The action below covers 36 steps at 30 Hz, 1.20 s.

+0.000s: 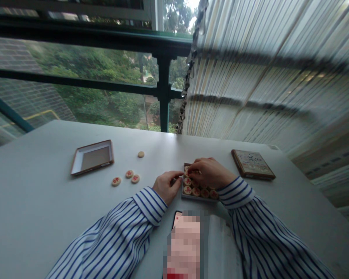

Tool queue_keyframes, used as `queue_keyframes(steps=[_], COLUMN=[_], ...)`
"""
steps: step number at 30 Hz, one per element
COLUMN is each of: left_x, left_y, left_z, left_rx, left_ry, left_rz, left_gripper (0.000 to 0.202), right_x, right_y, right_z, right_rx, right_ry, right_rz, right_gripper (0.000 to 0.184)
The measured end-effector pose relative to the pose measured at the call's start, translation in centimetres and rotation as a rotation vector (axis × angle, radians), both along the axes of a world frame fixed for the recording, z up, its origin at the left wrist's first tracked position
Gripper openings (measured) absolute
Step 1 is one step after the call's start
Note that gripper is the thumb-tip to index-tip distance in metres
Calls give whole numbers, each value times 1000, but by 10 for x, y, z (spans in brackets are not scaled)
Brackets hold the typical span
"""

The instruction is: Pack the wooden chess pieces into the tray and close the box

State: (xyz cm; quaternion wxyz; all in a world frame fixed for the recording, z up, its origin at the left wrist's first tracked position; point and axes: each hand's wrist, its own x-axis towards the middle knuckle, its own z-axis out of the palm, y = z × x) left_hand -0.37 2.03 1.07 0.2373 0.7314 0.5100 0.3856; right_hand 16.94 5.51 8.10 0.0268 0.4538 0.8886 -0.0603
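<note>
An open box [192, 197] holds rows of round wooden Chinese chess pieces [196, 191] with red characters. My left hand [166, 186] is at the box's left wall, thumb and forefinger closed at its edge. Reaching over the box from the right, my right hand [211, 170] has its fingers bent down and closed at a piece in the upper left part. That hand covers much of the box's inside. Left of my hands lie loose pieces: three with red characters [129, 174] and a plain-looking one [141, 154] farther back.
A shallow lid-like tray [113, 161] lies at the back left of the white table [46, 201]. A flat brown box [253, 164] is at the right. Near me are a phone [177, 219], partly blurred out, and a translucent plastic sheet [221, 248]. Window and curtain stand behind.
</note>
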Motion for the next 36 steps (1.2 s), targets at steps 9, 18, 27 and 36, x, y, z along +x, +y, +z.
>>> queue_keyframes(steps=[9,18,27,36], left_x=[0,0,0,0], left_y=[0,0,0,1], left_z=[-1,-1,1,0], left_rx=[3,0,-10,-17], left_ry=[-4,11,5,2], left_rz=[-4,1,-12,-10], left_gripper=[23,24,24,24], right_x=[1,1,3,2], right_y=[1,0,1,0], right_z=[-2,0,-4,-2], right_rx=[21,11,44,35], right_ry=[11,9,27,22], right_rz=[19,13,45,37], right_gripper=[25,26,24,25])
